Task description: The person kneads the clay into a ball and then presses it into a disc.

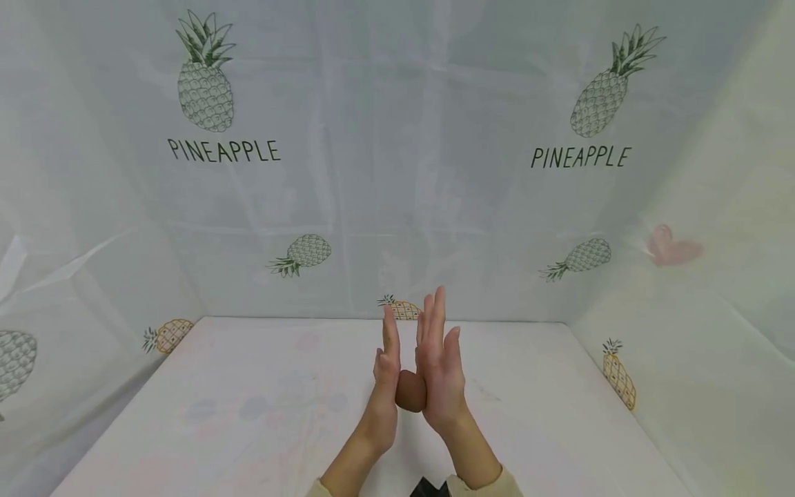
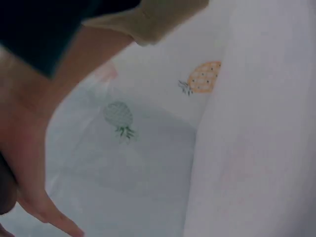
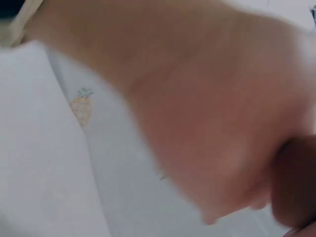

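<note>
A brown lump of clay [image 1: 410, 391] is pressed between the palms of both hands, above the white table [image 1: 279, 428]. My left hand [image 1: 386, 379] lies along its left side, fingers straight and pointing up and away. On the other side my right hand [image 1: 442, 376] presses it with the palm, fingers extended and thumb apart. The lump looks rounded with a slightly flattened side. In the left wrist view only a dark bit of the clay [image 2: 6, 190] shows at the left edge. The right wrist view has the clay [image 3: 297, 182] at the lower right, against the palm.
White sheeting [image 1: 397, 172] printed with pineapples hangs behind the table and along both sides. The table's back edge [image 1: 298, 318] meets the sheet. A small black object [image 1: 430, 487] shows at the bottom between the sleeves.
</note>
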`<state>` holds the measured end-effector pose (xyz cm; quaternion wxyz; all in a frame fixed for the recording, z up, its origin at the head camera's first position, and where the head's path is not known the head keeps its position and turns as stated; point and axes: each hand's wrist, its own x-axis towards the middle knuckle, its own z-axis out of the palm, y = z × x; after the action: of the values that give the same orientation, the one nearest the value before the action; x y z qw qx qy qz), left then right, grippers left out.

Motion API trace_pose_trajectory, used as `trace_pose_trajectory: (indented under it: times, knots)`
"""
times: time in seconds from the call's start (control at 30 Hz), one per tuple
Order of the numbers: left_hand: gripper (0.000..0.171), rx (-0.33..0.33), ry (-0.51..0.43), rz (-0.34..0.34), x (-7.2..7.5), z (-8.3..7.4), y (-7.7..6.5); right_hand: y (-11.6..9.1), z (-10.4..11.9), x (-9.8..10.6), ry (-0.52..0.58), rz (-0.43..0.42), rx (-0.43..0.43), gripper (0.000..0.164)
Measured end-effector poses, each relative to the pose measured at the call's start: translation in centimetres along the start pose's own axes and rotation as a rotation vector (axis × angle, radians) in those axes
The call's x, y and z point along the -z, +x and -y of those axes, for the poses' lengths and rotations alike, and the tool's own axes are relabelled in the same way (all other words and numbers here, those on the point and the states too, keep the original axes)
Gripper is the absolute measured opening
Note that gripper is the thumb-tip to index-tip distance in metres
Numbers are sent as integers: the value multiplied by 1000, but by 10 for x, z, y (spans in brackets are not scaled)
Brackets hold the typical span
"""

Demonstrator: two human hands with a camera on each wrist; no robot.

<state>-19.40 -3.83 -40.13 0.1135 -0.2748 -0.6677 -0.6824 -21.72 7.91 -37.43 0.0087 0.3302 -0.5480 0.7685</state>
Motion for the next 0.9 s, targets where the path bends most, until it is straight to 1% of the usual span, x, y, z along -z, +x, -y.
trace_pose_trajectory:
  times: [0.13,0.23,0.37,0.47,0.57,0.67,0.77,0.83,0.9]
  knots:
    - [60,-20,-74,31,1,-12,-2,2,-10,0,-17,-7,-23,62]
    - [61,-43,-83,27,7,-17,-2,2,-18,-4,-45,17,-41,62]
    - [61,-61,-70,-12,16,-22,1,1,-22,-13,-72,79,-63,65]
    - [61,-54,-65,-70,24,-23,4,-2,-22,-20,-67,119,-100,64]
    - [64,-39,-59,-137,32,-22,7,-5,-19,-26,-53,144,-126,61]
    - [66,-33,-54,-191,39,-17,9,-7,-15,-31,-43,162,-121,59]
    - [63,-34,-37,-225,44,-10,11,-8,-10,-34,-40,170,-96,61]
    - [61,-25,-10,-240,44,-6,12,-8,-5,-34,-43,168,-71,62]
    - [60,0,34,-247,41,-2,13,-9,-1,-33,-49,158,-47,63]
